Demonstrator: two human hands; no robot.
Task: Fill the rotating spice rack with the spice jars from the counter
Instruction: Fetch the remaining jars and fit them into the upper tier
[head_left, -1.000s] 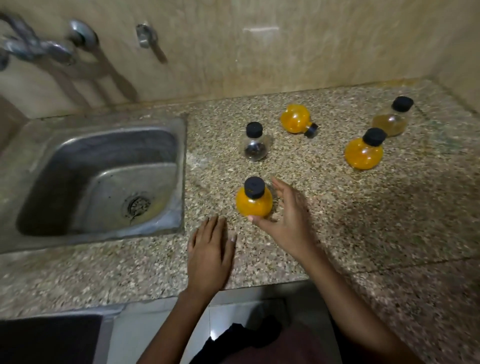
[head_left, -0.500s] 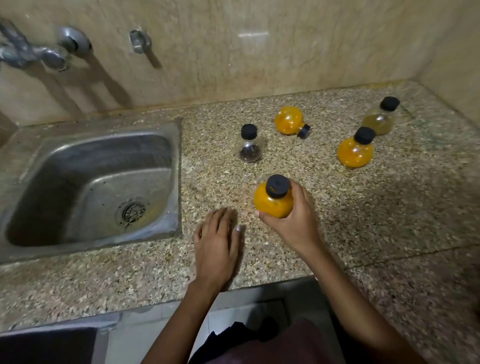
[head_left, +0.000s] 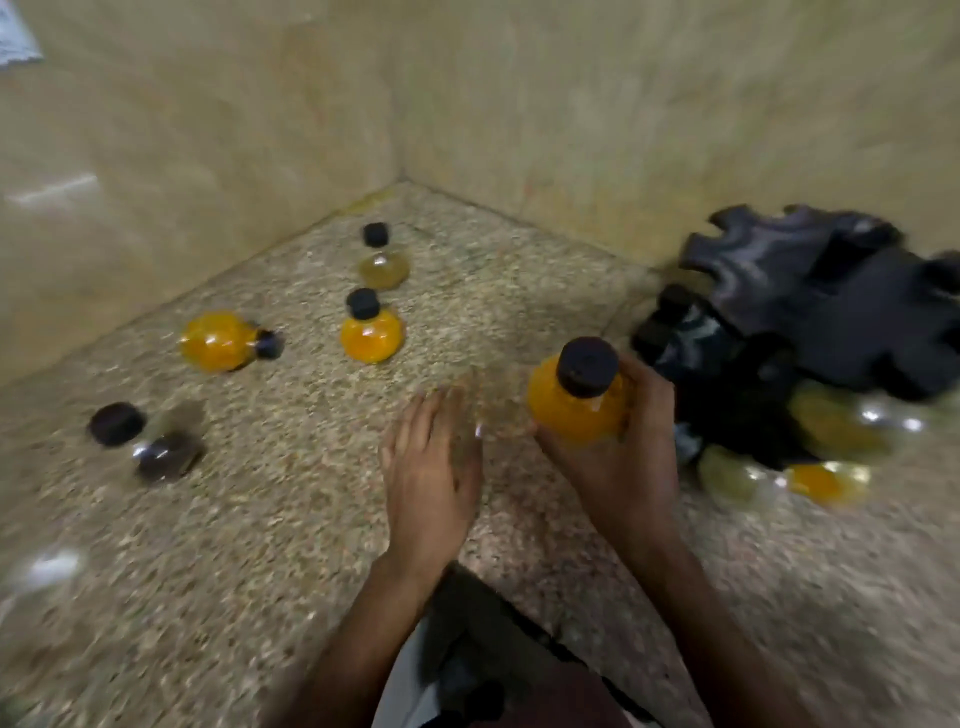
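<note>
My right hand (head_left: 621, 457) grips a round orange spice jar (head_left: 571, 410) with a black cap, held just above the counter. Right of it stands the black rotating spice rack (head_left: 810, 312), with several jars hanging in its lower slots (head_left: 826, 483). My left hand (head_left: 434, 467) lies flat and open on the speckled counter (head_left: 285, 519). Loose jars stay on the counter: an orange one on its side (head_left: 218, 340), an upright orange one (head_left: 371, 335), a pale yellow one (head_left: 383, 267) and a dark one (head_left: 166, 452).
Beige tiled walls meet in a corner (head_left: 400, 176) behind the jars. The counter's front edge (head_left: 519, 618) runs close to my body. The picture is blurred by motion.
The view has swung right: the sink has left the frame and the spice rack has come in. My right hand has carried the orange jar to the right, close to the rack.
</note>
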